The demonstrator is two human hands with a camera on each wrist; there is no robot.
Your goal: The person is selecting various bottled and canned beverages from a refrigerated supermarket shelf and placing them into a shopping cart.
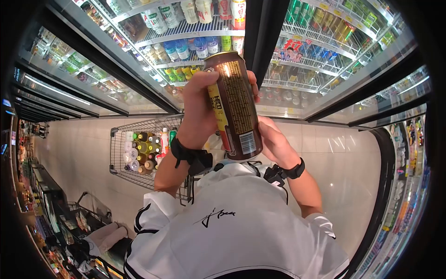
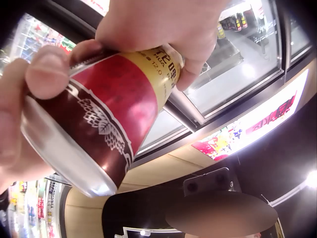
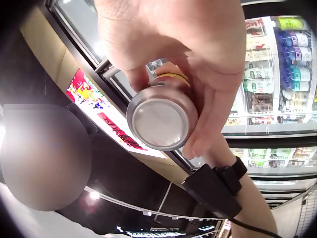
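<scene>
A tall brown beer can (image 1: 237, 107) with yellow and red panels is held up tilted in front of the chest, its barcode side facing the head view. My left hand (image 1: 200, 109) grips the can's upper part from the left, thumb across its front near the top. On the other side, my right hand (image 1: 276, 139) holds the lower part. The left wrist view shows the can's red panel with a hop design (image 2: 104, 121) and right-hand fingers (image 2: 47, 74) near the base. Its silver bottom (image 3: 161, 124) faces the right wrist camera, below the right hand (image 3: 198, 49).
Glass-door fridges with shelves of bottled drinks (image 1: 181, 49) and more cans (image 1: 302, 14) stand ahead. A wire shopping cart (image 1: 118, 162) holding several bottles is at the left on the tiled floor (image 1: 332, 172). Another shelf of goods (image 1: 404, 186) curves along the right.
</scene>
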